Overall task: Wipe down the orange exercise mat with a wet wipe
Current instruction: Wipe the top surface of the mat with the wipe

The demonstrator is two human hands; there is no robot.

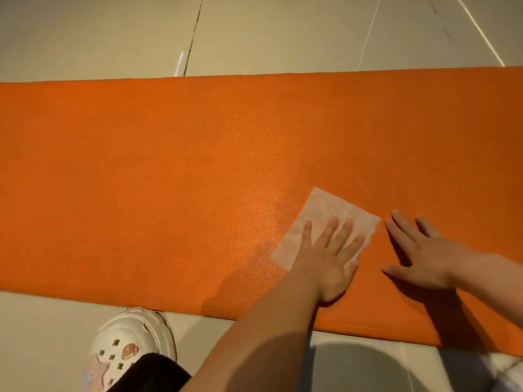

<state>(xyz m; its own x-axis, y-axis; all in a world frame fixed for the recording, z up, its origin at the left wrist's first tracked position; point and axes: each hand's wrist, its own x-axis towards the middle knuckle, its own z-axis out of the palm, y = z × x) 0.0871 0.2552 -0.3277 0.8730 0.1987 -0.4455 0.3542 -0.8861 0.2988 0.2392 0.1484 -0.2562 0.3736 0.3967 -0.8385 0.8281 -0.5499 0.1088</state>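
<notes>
I see my left hand (328, 258) pressing flat, fingers spread, on the thin rectangular wet wipe (322, 219) lying on the grainy orange exercise mat (169, 179). My right hand (418, 253) rests flat beside it, fingers spread, on the mat over the tiled floor (254, 32).

One mat (169, 179), one wipe (325, 213), two hands (328, 261) (424, 256)

I observe the orange exercise mat (169, 179) lying flat across the tiled floor (85, 38), with the left hand (328, 256) pressing a wet wipe (325, 213) onto it, fingers straight. The right hand (418, 253) rests flat on the mat just beside the wipe. A white clog (133, 343) stands at the mat's near edge.
</notes>
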